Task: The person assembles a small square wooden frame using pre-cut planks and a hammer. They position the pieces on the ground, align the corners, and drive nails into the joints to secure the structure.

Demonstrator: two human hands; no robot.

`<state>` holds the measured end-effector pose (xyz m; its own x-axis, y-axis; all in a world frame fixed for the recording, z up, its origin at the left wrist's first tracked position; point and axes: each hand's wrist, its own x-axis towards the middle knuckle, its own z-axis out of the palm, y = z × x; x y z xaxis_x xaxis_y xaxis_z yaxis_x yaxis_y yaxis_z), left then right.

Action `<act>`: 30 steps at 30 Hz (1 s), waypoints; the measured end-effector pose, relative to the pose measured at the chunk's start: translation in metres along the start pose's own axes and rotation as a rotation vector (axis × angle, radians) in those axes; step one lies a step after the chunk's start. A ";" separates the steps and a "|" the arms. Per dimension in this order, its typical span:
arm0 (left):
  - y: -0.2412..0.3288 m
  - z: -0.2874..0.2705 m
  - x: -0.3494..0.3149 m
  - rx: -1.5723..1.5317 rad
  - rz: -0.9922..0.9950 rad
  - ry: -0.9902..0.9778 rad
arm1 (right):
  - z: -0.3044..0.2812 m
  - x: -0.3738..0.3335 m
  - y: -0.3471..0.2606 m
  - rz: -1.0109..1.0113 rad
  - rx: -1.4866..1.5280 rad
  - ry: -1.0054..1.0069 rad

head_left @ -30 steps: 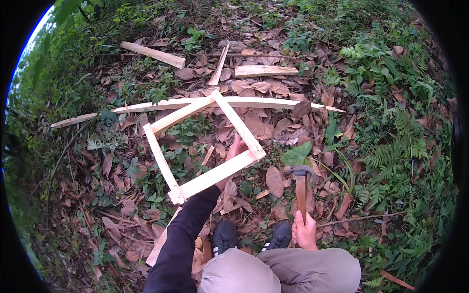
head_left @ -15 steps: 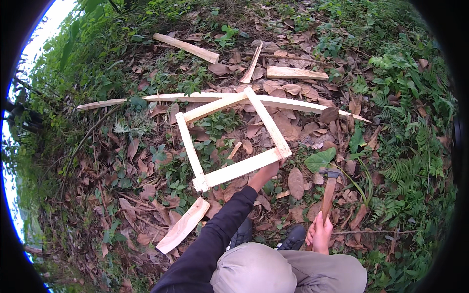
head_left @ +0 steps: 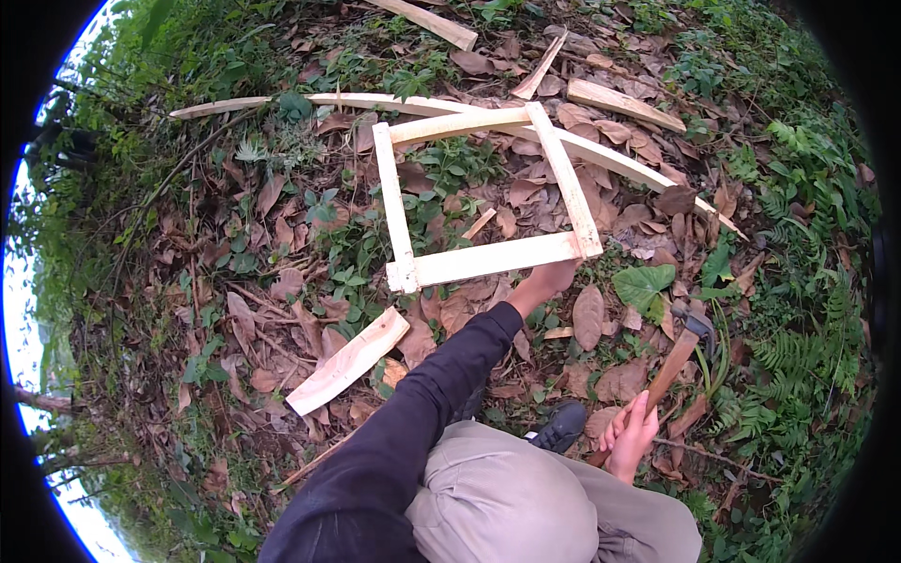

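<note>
wooden frame (head_left: pixel 497 260): four pale bars joined in a rough quadrilateral, held out before the person above leaf litter. its near right corner is gripped from below by the left hand (head_left: pixel 554 276); the fingers are mostly hidden behind the wood. the left arm is covered by a dark sleeve (head_left: pixel 413 413).

hammer (head_left: pixel 674 368): its wooden handle is enclosed by the closed fingers of the right hand (head_left: pixel 631 435), low down the handle; the metal head is pointed up and away, near a broad green leaf (head_left: pixel 643 284). hammer and frame are kept apart.

beyond the frame, a long curved strip (head_left: pixel 638 171) is seen lying across the ground, partly overlapped by the frame's far bar. past it, a thin split piece (head_left: pixel 542 66), a short block (head_left: pixel 626 103) and another cut length (head_left: pixel 427 22) are scattered. a small sliver (head_left: pixel 480 223) is seen through the frame's opening. a pale board (head_left: pixel 347 363) is lain left of the sleeve. one dark shoe (head_left: pixel 560 427) is noted beside the grey trousers (head_left: pixel 507 497). ferns (head_left: pixel 802 347) are spread along the right.
</note>
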<state>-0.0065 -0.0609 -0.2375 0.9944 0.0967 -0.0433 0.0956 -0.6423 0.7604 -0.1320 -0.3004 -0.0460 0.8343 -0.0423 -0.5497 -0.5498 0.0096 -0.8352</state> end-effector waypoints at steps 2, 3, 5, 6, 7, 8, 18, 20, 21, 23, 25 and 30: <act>-0.002 0.003 -0.007 -0.067 0.007 0.084 | 0.002 -0.002 0.000 0.018 -0.006 -0.006; -0.002 0.002 -0.005 -0.083 0.013 0.098 | 0.004 -0.002 -0.002 0.037 -0.003 0.000; -0.003 -0.001 -0.002 -0.061 -0.007 0.001 | 0.009 -0.003 -0.002 0.077 0.007 0.016; -0.002 -0.002 0.001 -0.049 -0.013 -0.049 | 0.008 -0.002 -0.003 0.070 -0.001 0.004; -0.002 -0.003 0.003 -0.037 -0.018 -0.099 | 0.007 -0.001 -0.002 0.064 -0.008 -0.006; -0.002 -0.004 0.002 -0.015 -0.017 -0.094 | 0.005 -0.002 -0.001 0.059 -0.014 -0.015; -0.010 0.012 -0.004 0.007 -0.071 0.004 | -0.009 -0.003 -0.004 0.037 -0.021 -0.013; -0.025 0.025 -0.014 -0.121 0.077 0.273 | -0.008 -0.002 -0.009 0.018 -0.012 -0.033; -0.028 0.026 -0.016 -0.094 -0.057 0.144 | -0.011 -0.005 -0.007 0.029 -0.022 -0.035; -0.036 0.027 -0.004 -0.051 -0.133 0.032 | -0.011 -0.004 -0.006 0.041 -0.032 -0.002; -0.042 0.036 -0.018 -0.058 0.085 0.219 | -0.009 -0.002 -0.010 0.048 0.019 0.014; -0.045 0.042 -0.025 -0.072 0.184 0.345 | -0.013 0.005 -0.008 0.034 -0.009 0.004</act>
<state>-0.0340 -0.0659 -0.2979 0.9195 0.2431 0.3089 -0.0983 -0.6189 0.7793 -0.1239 -0.3134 -0.0419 0.8147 -0.0461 -0.5780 -0.5786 0.0022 -0.8156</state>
